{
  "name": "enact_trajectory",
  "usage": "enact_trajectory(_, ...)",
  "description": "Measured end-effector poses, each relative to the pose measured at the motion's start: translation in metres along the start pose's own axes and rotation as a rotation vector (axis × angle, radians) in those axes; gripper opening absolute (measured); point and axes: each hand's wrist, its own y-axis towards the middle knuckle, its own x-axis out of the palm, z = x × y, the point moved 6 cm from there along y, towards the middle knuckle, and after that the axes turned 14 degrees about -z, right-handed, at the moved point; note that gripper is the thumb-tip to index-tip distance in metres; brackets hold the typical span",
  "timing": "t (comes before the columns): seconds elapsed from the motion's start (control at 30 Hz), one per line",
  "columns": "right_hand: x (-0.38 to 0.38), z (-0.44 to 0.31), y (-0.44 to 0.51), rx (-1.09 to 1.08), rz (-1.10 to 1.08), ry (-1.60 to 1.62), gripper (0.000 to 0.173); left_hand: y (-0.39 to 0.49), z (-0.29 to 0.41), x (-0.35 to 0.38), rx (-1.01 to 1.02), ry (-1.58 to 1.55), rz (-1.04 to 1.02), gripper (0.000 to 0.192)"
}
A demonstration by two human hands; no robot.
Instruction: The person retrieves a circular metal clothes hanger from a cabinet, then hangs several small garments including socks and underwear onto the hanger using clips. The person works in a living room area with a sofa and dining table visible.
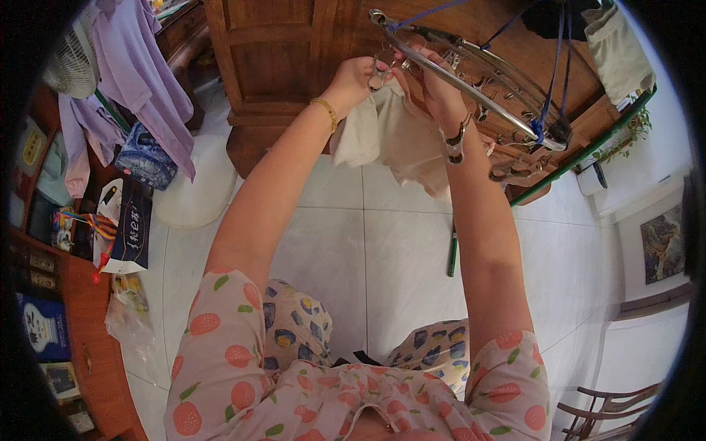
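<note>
A metal clip hanger [469,93] hangs tilted on blue cords at the upper right, with several metal clips dangling from it. My left hand [356,82] pinches a metal clip [377,80] and the top edge of a pale cloth garment [364,132]. My right hand [436,80] reaches under the hanger's rod; its fingers are at another clip beside the cloth, partly hidden by the rod. A pinkish cloth [422,149] hangs together with the pale one below my hands. Another metal clip [454,149] lies against my right forearm.
A wooden cabinet [270,55] stands ahead. A green pole [590,149] slants at right, with a pale cloth [618,55] above it. At left are lilac clothes [138,71], a fan [71,60], a round white stool [193,187] and a box [129,226]. A chair [612,408] stands lower right.
</note>
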Motion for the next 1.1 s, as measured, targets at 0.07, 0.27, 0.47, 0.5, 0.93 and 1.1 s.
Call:
enact_trajectory(0.07,0.002,0.000,-0.002,0.030,0.015,0.021,0.015,0.007,-0.005,-0.002,-0.004,-0.037,0.001,0.013)
enact_trajectory(0.27,0.002,-0.009,-0.011,0.083,0.047,-0.415,0.021,0.007,-0.002,0.000,-0.012,0.220,0.067,0.017)
enact_trajectory(0.47,0.065,-0.030,-0.084,-0.548,0.255,-1.626,0.044,-0.027,0.005,0.006,-0.143,-0.239,0.024,0.029)
enact_trajectory(0.5,0.067,-0.023,-0.094,-0.478,0.203,-1.443,0.047,-0.032,0.006,0.007,-0.151,-0.315,-0.004,0.029)
enact_trajectory(0.93,0.046,0.050,-0.190,0.454,0.106,-0.158,0.037,-0.101,0.029,0.034,-0.048,-0.434,-0.163,0.036)
enact_trajectory(1.1,0.050,-0.005,-0.174,0.189,-0.222,-0.721,0.024,-0.123,0.030,0.049,-0.234,0.368,-0.426,0.058)
